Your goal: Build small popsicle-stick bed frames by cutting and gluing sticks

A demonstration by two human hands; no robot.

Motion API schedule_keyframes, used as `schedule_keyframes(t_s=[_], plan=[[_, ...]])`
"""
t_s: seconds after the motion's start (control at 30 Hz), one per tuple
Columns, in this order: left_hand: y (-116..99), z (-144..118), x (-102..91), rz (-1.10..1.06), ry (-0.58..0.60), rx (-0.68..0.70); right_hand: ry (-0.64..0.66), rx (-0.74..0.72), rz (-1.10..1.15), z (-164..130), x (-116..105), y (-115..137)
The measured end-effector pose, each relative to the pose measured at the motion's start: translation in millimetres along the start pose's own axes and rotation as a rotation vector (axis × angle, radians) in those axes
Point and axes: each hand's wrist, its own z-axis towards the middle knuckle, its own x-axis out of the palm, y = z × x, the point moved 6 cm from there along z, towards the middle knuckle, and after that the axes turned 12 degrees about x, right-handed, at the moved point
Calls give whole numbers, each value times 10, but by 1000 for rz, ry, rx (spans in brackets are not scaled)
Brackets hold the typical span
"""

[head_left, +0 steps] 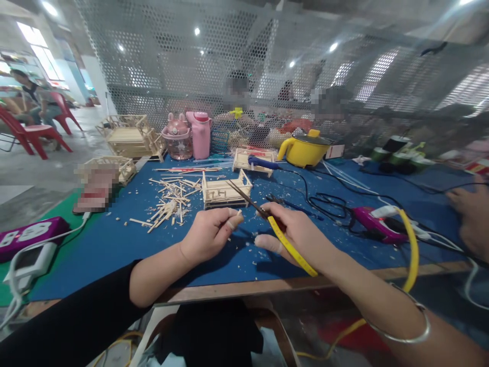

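Observation:
My left hand (pixel 214 229) is closed above the near part of the blue work surface (pixel 126 250), its thumb and forefinger pinching the end of a small pale wooden stick (pixel 239 212). White tape wraps a fingertip. My right hand (pixel 286 232) grips a slim dark tool with two pointed prongs (pixel 246 195); whether it is scissors or tweezers I cannot tell. Its thumb is also taped. Along that hand runs a yellow strip with dark marks (pixel 290 245), like a measuring tape. Just beyond both hands stands a small wooden stick frame (pixel 225 193), resembling a miniature bed.
Cut sticks (pixel 170 206) lie in a pile at left. A blue-handled tool (pixel 263 162) with a cord rests on another wooden frame (pixel 244 162). Behind are a yellow pot (pixel 307 152) and pink jug (pixel 200 135). A purple power strip (pixel 378 224) and another person's hand (pixel 471 209) are right.

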Motion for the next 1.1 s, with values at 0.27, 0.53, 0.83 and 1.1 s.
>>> schedule_keyframes(t_s=[0.27,0.53,0.83,1.1], plan=[[61,-16,100,-215,168,-103,1,188,-10,73,-48,-199],[153,-30,167,-140,289,-115,-117,549,-322,357,-355,-1257],[245,-30,163,-207,167,-235,-72,137,-84,632,-320,-428],[337,-16,139,-210,69,-307,369,106,837,673,436,-2]])
